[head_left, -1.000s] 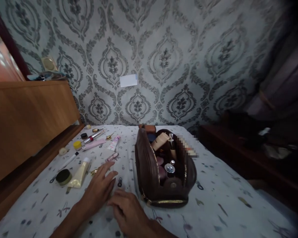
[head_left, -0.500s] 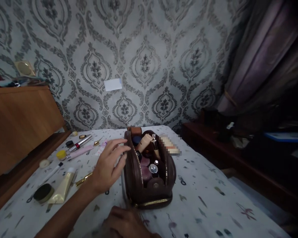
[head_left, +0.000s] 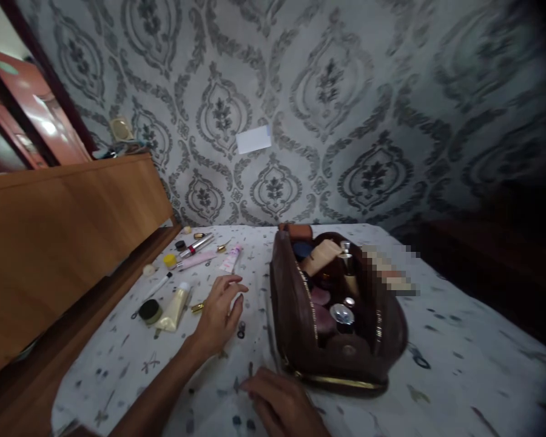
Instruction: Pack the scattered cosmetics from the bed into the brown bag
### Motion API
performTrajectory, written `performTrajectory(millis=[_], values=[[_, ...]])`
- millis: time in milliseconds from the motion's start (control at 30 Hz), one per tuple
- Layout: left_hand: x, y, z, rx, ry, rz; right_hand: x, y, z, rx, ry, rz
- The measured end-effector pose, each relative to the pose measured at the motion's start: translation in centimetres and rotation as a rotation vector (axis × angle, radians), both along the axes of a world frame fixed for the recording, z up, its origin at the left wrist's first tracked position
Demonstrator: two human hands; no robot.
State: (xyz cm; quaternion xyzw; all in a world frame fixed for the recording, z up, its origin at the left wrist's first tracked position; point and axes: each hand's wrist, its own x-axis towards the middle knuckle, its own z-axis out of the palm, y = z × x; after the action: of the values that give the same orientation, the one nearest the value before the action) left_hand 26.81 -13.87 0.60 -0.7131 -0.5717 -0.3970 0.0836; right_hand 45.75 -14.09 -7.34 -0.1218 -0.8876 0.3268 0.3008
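Observation:
My left hand (head_left: 221, 309) hovers over the patterned cloth, fingers apart and holding nothing. It is close to a gold tube (head_left: 198, 308) and a cream squeeze tube (head_left: 174, 311). Low in the view, my right hand (head_left: 284, 397) rests beside the near left corner of the bag, its fingers loosely stretched and nothing visible in them. The brown makeup bag (head_left: 286, 321) stands unzipped. Inside it are a beige tube (head_left: 323, 256), a clear-capped bottle (head_left: 343, 315) and other cosmetics, partly hidden by its walls.
To the left lie a dark-lidded jar (head_left: 150, 311), a yellow-lidded pot (head_left: 170, 261), a pink tube (head_left: 198, 260) and a small white-and-pink tube (head_left: 231, 260). A wooden panel (head_left: 73, 224) borders the left side. Right of the bag is a blurred pale item (head_left: 389, 270).
My view has turned left and come closer to the bag. My left hand has moved away from the bag's left rim. My right hand stays low near the bag.

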Motion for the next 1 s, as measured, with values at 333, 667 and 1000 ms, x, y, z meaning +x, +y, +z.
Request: performTrajectory(millis=[333,667,1000], values=[[-7.4,-2.6,-3.7,-0.298,0.404,0.53,-2.5,0.4,2.8,-0.367,-0.018,-0.03],[-10.1,-3.1,-3.1,-0.664,0.359,0.827,-6.7,0.6,1.9,-0.898,0.061,-0.078],[-10.2,-3.2,-4.3,-0.557,0.269,0.751,-6.1,0.6,0.0,-0.857,0.055,-0.033]])
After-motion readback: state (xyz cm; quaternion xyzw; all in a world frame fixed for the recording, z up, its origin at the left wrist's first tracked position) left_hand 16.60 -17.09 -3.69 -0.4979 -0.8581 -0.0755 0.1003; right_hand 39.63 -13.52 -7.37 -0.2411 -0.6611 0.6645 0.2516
